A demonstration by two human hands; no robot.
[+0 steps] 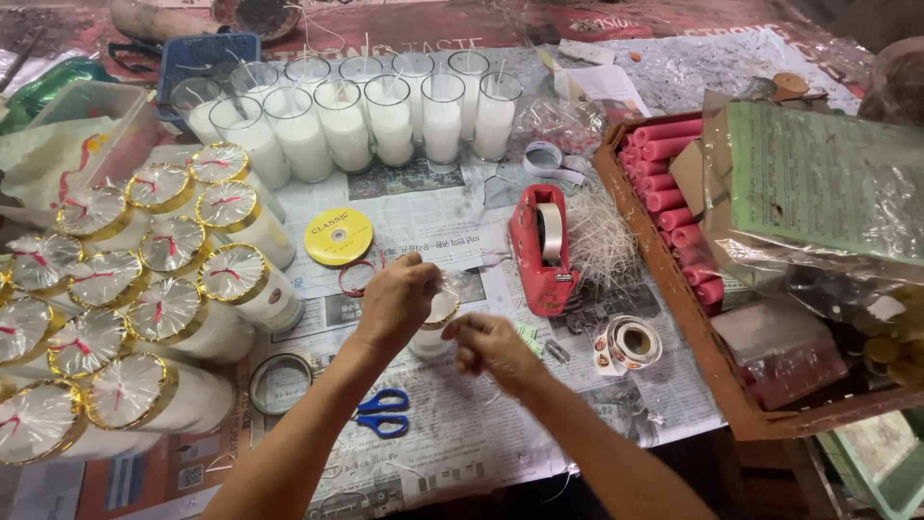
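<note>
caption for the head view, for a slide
Two hands wrap a candle glass on newspaper, beside a red tape dispenser.

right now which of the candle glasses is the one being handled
The candle glass between the left hand and right hand, standing alone on the newspaper; every other glass sits in a cluster.
</note>
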